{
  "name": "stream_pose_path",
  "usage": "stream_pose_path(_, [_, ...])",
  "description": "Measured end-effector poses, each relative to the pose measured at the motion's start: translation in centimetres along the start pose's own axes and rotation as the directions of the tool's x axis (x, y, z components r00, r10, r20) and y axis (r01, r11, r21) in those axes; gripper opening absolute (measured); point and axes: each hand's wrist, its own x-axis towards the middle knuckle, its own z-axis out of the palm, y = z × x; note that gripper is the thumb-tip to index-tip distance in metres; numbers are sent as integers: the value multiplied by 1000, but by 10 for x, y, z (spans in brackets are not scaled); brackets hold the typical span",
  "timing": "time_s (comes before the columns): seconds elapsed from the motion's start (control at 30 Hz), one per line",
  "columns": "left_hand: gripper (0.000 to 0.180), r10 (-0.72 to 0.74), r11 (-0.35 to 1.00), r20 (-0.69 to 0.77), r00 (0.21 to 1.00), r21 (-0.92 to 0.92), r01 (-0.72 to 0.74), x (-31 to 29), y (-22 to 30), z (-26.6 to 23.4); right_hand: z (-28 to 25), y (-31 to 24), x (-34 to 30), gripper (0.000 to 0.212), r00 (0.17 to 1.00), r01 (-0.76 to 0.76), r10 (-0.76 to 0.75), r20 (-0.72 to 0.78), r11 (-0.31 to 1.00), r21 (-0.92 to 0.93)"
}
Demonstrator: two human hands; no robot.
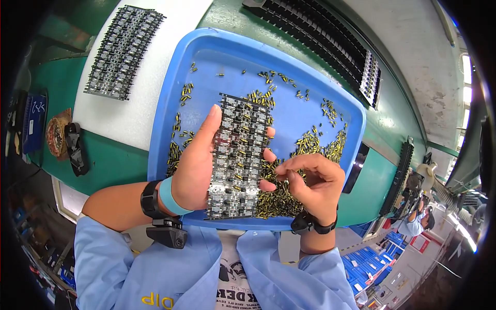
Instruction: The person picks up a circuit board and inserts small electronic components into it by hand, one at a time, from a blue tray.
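My left hand [194, 170] grips a circuit board panel [240, 155] from its left side, thumb along the near face and fingertips showing past the right edge. Rows of small black and silver parts cover the panel, with some black-and-yellow cylinders among them. Just right of the panel, my right hand [318, 183] has thumb and index finger pinched together; whatever lies between them is too small to make out. Both hands are over a blue plastic tray [175, 77]. Many small black-and-yellow cylindrical components, likely capacitors [281, 201], lie loose in it, heaped thickest under my right hand.
A similar board panel [124, 51] lies on a white foam sheet [150, 103] at the left. Beyond the tray stands a long black slotted rack [320, 41]. A round container [58, 135] and a black object [76, 149] sit on the green table. Another person [413, 222] is at the far right.
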Motion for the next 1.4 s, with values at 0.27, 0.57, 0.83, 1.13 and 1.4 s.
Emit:
stream_pose_path(0.27, [81,-39,999,-21,999,32,40,-1,2,0,10,-2,0,14,994,-108,113,-5,962,252])
stream_pose_path(0.57, [80,-16,1000,-12,1000,11,16,1,0,-2,7,2,1,11,1000,-24,24,1,996,86])
stream_pose_path(0.83, [74,15,999,-82,996,43,-11,0,0,8,8,6,2,11,994,106,-105,15,993,-44])
stream_pose_path(1.13, [75,59,997,-46,997,51,-57,3,-4,-5,21,-7,3,17,929,363,-324,179,889,-277])
stream_pose_path(1.4, [73,45,985,-101,994,170,-27,0,-3,2,39,-13,-3,27,867,498,-423,264,738,-455])
